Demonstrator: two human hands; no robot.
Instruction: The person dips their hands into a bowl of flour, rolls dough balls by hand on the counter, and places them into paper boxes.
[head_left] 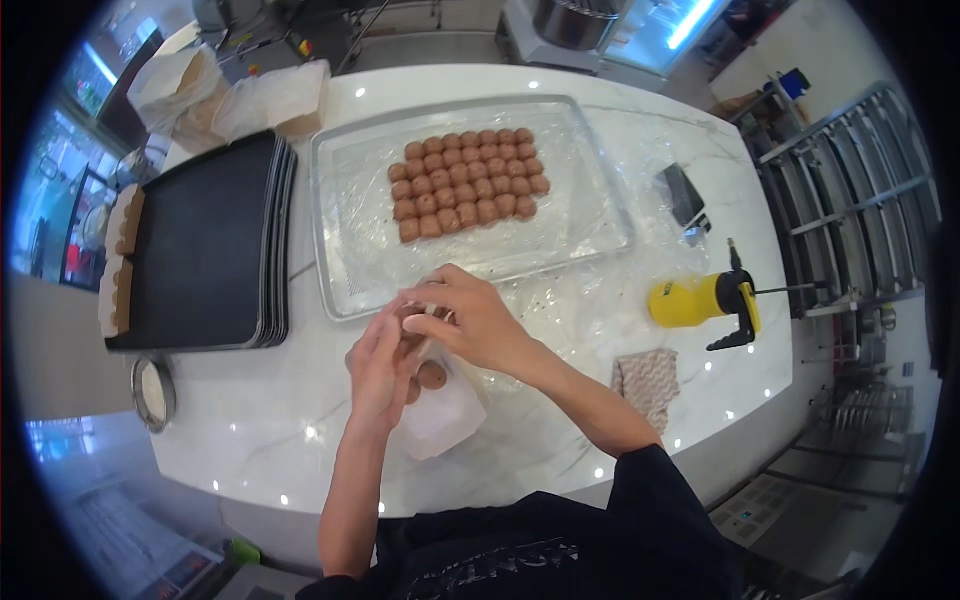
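My left hand (376,362) and my right hand (474,318) meet above a white tub (447,425). Their curled fingers close around a brown dough piece (411,318), mostly covered by the fingers. Inside the tub, just below my hands, a smooth brown ball (432,375) shows, with another partly hidden by my left hand. Beyond my hands lies a wide metal tray (318,215) lined with clear plastic film. Several rows of brown balls (462,182) sit close together on it.
Stacked black baking trays (205,250) stand at the left, near a small round bowl (153,392) of white powder. To the right are a yellow spray bottle (690,302), a patterned cloth (645,388) and a dark flat tool (684,198). Metal racks (850,190) stand beyond the table.
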